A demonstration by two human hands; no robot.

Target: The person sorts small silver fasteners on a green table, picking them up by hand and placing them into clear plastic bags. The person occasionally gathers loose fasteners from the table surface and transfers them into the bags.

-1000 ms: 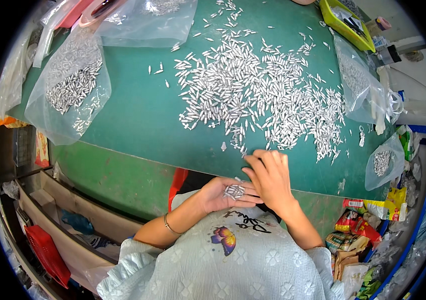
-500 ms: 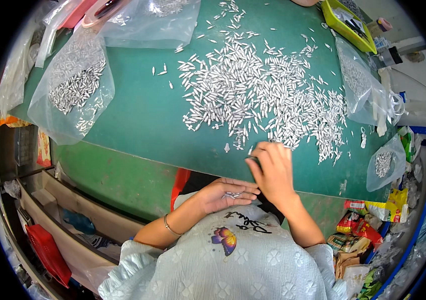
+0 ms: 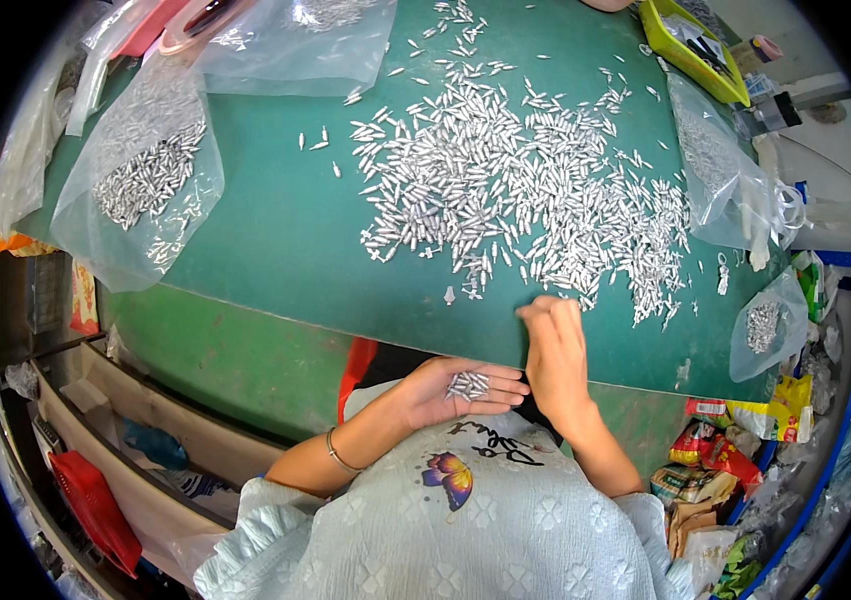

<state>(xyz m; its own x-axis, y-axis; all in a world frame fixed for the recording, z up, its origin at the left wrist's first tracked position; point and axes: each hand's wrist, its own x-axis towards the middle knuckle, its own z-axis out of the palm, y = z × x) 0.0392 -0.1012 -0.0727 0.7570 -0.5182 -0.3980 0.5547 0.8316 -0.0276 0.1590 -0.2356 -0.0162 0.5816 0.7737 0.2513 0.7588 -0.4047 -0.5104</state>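
Note:
My left hand is palm up just off the table's near edge, fingers outstretched. It carries a small heap of silver, bullet-shaped metal pieces on the palm and finger roots. My right hand is over the table's near edge, fingers bent and closed together; whatever they may pinch is hidden. Just beyond its fingertips spreads a large pile of the same pieces. One flat, arrow-like silver piece lies apart, left of the right hand.
On the green table, a clear bag of darker silver parts lies left. A smaller bag of parts rests at the right edge. A yellow-green tray with tools stands far right. Coloured packets fill a shelf lower right.
My right hand has drawn slightly back toward me, its fingers curling in. The left palm has turned further up, and more of the metal pieces on it now show.

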